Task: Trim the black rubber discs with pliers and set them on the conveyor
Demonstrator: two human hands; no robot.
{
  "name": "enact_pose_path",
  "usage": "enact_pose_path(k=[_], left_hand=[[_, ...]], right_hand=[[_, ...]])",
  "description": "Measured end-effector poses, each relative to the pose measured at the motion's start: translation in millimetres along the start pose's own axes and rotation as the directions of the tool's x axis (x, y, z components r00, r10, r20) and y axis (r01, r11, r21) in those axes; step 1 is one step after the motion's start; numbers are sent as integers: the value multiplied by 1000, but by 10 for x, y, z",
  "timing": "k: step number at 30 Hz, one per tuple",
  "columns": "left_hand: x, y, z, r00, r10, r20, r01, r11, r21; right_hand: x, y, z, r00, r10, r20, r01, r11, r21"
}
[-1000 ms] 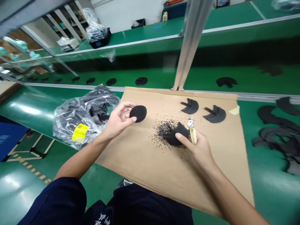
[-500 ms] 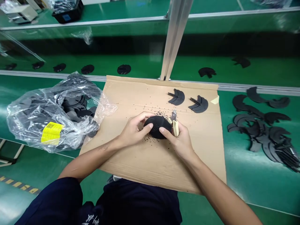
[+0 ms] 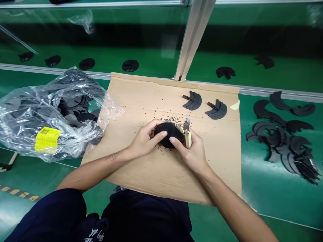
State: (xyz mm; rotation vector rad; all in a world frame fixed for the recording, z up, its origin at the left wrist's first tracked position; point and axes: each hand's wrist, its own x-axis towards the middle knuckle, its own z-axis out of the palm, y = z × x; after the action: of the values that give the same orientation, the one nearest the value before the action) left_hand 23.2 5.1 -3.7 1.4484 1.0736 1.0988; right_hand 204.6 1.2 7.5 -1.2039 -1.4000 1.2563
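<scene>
A rounded black plastic part [image 3: 167, 134] is held between both hands above a sheet of cardboard [image 3: 141, 174]. My left hand [image 3: 146, 139] grips its left side, thumb on top and fingers behind. My right hand [image 3: 193, 151] presses its thumb on the part's right side. In that same hand sit cutting pliers [image 3: 187, 132] with pale yellow handles, jaws pointing away from me. Small black bits [image 3: 174, 120] are scattered over the cardboard around the part. Two black fan-shaped pieces with stems, one left [image 3: 192, 100] and one right [image 3: 216, 109], lie farther back.
A clear plastic bag [image 3: 22, 101] full of dark parts, with a yellow label [image 3: 47, 139], lies at the left. Curved black pieces [image 3: 277, 134] are heaped at the right. Behind the cardboard rises a metal post [image 3: 194, 40] beside a glossy green panel [image 3: 151, 67].
The black part has turned slightly in my hands, and raised marks on its face no longer show. The camera view has shifted a little. Both hands keep their hold.
</scene>
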Motion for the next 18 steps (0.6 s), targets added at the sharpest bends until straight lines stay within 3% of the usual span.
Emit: enact_pose_path(k=[5,11,15,18], left_hand=[[1,-6,11,1000,19,-12,-20,997,-80],[-6,-12,-29,1000,27,-2,-27,999,-20],[-15,17,-73,991,136,19,-137,980,147],[-33,52,-103,963,257,80,-269,906,326]], right_hand=[[-6,4,10,1000,3,8,-3,1000,-8],[-6,3,-1,1000,-25,16,26,999,-33],[-8,-25,-39,997,-76,6,76,989,-123],[-4,-47,-78,986,-168,1,165,967,-192]])
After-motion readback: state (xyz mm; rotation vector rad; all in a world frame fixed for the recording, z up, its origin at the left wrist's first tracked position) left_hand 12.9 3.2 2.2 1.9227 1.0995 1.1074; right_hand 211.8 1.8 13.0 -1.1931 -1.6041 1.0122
